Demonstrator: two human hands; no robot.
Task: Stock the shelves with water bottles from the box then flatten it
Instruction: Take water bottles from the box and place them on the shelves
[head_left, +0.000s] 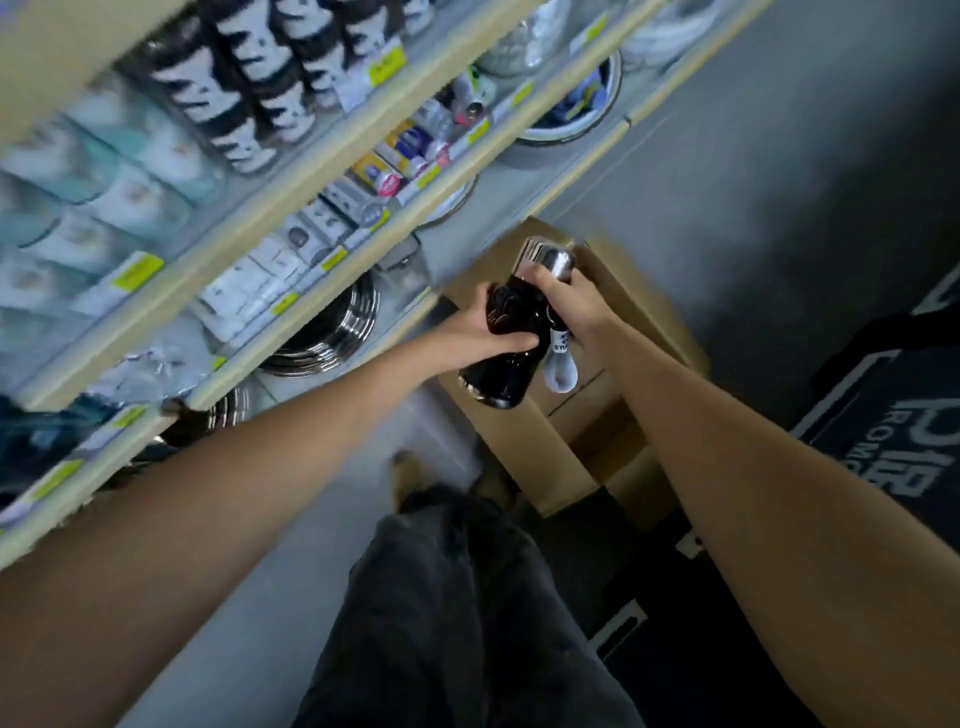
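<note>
Retail shop aisle. Left of and above the grip on the black bottle (496, 364): tiered shelving (306, 182) with beige edge strips, yellow price tags (387, 65) along them, rows of packaged goods (249, 280) facing out, stacked steel pans (332, 332) on a lower tier. Cardboard carton (514, 436) on the grey floor under the grip, dark printed mat (893, 415) to its right

We see a bare left forearm (218, 493) and right forearm (753, 467), ending in a bare left grip (483, 332) and right grip (571, 301); below, we make out loose dark grey trousers (467, 597) and a blurred tan shoe (410, 473).
</note>
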